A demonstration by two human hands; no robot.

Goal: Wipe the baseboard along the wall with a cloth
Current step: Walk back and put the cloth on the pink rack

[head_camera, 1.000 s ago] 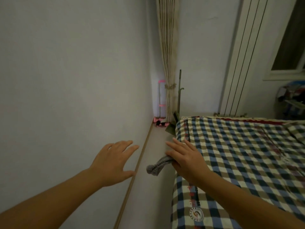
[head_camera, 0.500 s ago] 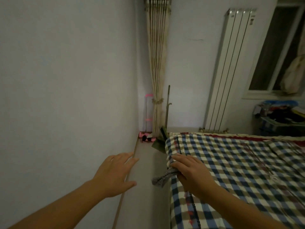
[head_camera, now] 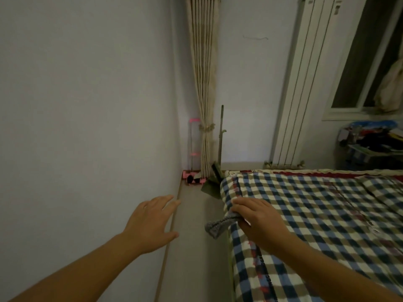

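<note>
A grey cloth [head_camera: 217,226] sticks out from under my right hand [head_camera: 258,221], which holds it at the near left edge of the checked bed. My left hand [head_camera: 152,222] hovers with straight, spread fingers close to the white wall, above the floor strip. The thin brownish baseboard [head_camera: 169,238] runs along the foot of the left wall from the lower edge of the view toward the far corner. The cloth hangs over the gap between bed and wall, apart from the baseboard.
A bed with a checked cover [head_camera: 316,225] fills the right side, leaving a narrow floor strip [head_camera: 196,258] by the wall. In the far corner stand a pink trolley [head_camera: 193,171], a tied curtain [head_camera: 206,105] and a dustpan with pole [head_camera: 214,171]. A radiator [head_camera: 305,83] hangs beyond the bed.
The view has tilted up, showing more of the window and radiator. Both hands sit lower in the view; my right hand stays at the bed edge with the cloth.
</note>
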